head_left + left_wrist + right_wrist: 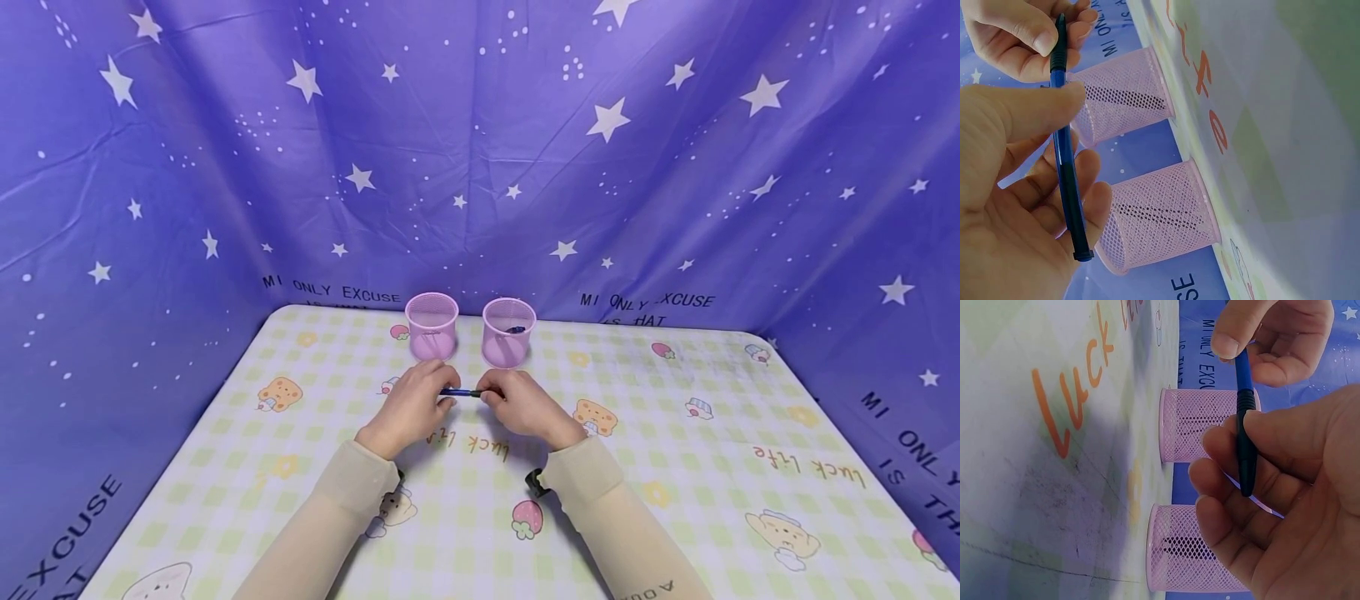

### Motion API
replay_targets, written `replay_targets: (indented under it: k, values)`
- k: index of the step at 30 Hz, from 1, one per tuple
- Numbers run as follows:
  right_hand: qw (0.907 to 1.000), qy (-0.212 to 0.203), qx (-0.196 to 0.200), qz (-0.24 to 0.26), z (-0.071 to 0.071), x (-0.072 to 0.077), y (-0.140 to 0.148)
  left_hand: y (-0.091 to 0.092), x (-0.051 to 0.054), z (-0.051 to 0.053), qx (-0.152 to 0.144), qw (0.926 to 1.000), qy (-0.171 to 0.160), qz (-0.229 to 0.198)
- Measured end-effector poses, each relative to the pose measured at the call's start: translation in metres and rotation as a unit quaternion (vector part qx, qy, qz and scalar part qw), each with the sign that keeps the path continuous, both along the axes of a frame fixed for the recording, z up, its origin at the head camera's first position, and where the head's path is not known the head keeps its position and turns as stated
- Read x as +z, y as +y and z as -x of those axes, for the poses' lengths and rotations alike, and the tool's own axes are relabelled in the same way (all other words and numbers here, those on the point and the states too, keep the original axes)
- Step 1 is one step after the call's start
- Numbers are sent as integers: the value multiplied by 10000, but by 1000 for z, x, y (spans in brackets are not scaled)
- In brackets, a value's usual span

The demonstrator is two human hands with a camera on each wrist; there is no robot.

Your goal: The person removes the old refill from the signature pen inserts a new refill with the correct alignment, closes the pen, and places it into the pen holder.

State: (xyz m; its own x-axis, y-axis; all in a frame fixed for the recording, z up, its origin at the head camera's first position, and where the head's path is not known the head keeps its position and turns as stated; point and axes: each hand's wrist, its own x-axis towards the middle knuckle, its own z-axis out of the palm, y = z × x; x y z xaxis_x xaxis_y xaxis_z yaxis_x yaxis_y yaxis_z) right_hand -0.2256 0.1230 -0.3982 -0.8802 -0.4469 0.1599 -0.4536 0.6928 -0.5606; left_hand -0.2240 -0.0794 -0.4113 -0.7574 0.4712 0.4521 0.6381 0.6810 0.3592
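Note:
A blue pen (459, 392) with a dark grip section is held level between both hands, in front of two pink mesh cups. My left hand (414, 407) pinches the blue barrel between thumb and fingers; in the left wrist view the clicker end of the pen (1074, 206) points away from the other hand. My right hand (527, 408) pinches the dark grip section near the tip, which shows in the right wrist view as the pen's tapered end (1247, 469). Behind the hands stand the left cup (432, 333) and the right cup (508, 346).
Something dark (516, 330) lies inside the right cup, and a dark shape shows through the left cup's mesh. A checked cloth (675, 467) with cartoon prints covers the table. A purple star-patterned curtain (465, 150) hangs behind and at both sides.

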Motion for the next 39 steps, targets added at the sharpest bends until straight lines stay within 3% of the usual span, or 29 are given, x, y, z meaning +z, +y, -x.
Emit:
replay_targets:
  k: [18, 29, 39]
  values:
    - [10000, 73, -26, -31, 0, 0, -1, -1, 0, 1, -41, 9998, 109, 176]
    - [10000, -31, 27, -15, 1, -1, -1, 0, 0, 0, -67, 9999, -58, 85]
    - [10000, -52, -20, -50, 1, -1, -1, 1, -1, 2, -65, 9998, 91, 152]
